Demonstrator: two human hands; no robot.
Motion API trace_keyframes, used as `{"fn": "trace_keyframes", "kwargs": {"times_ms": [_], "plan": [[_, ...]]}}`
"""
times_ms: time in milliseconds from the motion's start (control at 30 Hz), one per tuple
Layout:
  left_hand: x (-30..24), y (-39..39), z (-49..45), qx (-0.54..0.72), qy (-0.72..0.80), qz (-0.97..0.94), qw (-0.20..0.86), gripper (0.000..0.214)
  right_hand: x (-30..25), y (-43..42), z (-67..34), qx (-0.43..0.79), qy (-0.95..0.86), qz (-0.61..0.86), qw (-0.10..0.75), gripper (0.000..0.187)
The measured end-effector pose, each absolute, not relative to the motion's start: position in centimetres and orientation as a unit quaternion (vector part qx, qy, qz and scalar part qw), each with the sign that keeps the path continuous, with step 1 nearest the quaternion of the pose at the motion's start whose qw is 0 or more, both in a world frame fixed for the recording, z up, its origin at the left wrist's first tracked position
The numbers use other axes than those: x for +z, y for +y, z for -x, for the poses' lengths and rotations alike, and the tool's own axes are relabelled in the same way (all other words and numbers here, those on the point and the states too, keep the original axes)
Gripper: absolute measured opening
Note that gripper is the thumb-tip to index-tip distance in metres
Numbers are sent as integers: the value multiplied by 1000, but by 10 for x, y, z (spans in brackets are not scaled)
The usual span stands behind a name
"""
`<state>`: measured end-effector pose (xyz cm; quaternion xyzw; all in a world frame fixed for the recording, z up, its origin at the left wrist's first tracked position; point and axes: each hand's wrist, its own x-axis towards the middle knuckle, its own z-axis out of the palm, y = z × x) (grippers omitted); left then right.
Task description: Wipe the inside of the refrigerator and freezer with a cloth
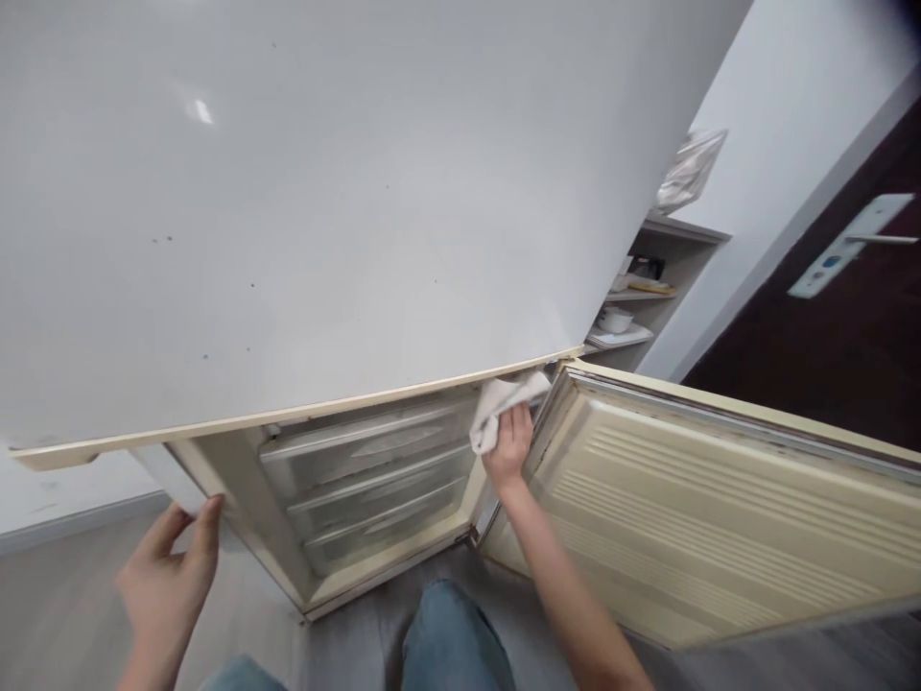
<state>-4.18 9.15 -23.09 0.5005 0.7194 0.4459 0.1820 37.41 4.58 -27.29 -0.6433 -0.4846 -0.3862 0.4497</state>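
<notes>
My right hand (509, 446) is closed around a crumpled white cloth (493, 403), held against the upper hinge side of the open lower compartment of a refrigerator (284, 523). The cloth covers part of the frame there. My left hand (169, 571) grips the left front edge of the refrigerator body, thumb on the front and bent fingers along the side. Inside the compartment, several translucent drawers (374, 480) are stacked, all pushed in. The cream lower door (705, 499) is swung wide to the right, its ribbed inner face and stained gasket showing.
The white upper door (323, 211) is shut and fills the top of the view. Behind on the right stand shelves (648, 297) with bowls and small items, then a dark door (813, 317) with a metal handle. My knee (453, 638) is just below the compartment, above grey flooring.
</notes>
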Motion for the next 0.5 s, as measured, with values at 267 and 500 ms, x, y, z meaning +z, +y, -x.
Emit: {"fn": "trace_keyframes", "kwargs": {"times_ms": [267,500], "plan": [[-232,94,45,430,732,-492,193,41,-290,63,-420,-368,-580,689,229,67],[-235,96,44,430,740,-480,192,45,-372,51,-401,-320,-534,749,228,74]]}}
